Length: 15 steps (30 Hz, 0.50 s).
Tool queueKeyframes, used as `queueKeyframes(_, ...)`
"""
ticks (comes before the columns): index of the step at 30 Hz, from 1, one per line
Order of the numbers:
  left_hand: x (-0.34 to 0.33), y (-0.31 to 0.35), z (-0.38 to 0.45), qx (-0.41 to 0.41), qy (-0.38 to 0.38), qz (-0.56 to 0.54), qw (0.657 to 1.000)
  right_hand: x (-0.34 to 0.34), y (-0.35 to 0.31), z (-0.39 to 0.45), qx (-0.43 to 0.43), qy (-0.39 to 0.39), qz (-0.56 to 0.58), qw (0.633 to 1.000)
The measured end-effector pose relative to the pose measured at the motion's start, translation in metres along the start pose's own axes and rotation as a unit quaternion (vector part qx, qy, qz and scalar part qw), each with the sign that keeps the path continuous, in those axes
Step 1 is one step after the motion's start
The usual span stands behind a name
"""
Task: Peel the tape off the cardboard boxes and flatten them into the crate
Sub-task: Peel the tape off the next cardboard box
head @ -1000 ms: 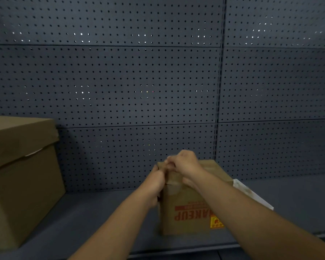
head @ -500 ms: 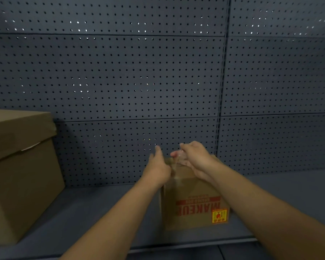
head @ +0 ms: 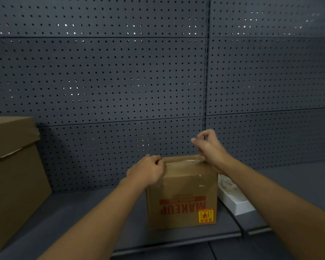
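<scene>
Peel step: left hand grips small box top-left edge; right hand pinches tape above its top-right. Next prob: pull clear.

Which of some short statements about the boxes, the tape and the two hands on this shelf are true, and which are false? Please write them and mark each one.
1. The small box has its red print upside down. True.
2. The left hand hangs free above the shelf. False: it grips the box's top left edge.
3. The right hand is raised at the box's top right corner, fingers pinched. True.
4. The large box stands to the right of the small one. False: it stands at the left.
5. A white object lies right of the small box. True.
</scene>
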<state>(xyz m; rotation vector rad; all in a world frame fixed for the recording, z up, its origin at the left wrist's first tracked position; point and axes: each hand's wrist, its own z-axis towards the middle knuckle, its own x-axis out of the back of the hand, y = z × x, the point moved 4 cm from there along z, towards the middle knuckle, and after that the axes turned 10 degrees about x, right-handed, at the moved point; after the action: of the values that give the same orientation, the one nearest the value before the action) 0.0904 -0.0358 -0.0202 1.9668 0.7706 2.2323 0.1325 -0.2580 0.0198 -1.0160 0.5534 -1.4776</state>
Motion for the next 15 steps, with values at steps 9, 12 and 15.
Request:
queueKeyframes(9, 0.01, 0.024, -0.006, -0.042, 0.039, 0.147, 0.987, -0.015, 0.005, -0.022, 0.041, -0.228, -0.344, 0.91)
queueKeyframes(12, 0.01, 0.048, -0.021, -0.067, 0.108, 0.151, 0.98, -0.011, 0.006, -0.02, 0.038, -0.189, -0.332, 0.923)
queueKeyframes(15, 0.0, 0.071, -0.03, -0.086, 0.084, 0.066, 0.991, -0.011, -0.004, -0.022, 0.042, -0.158, -0.309, 0.937)
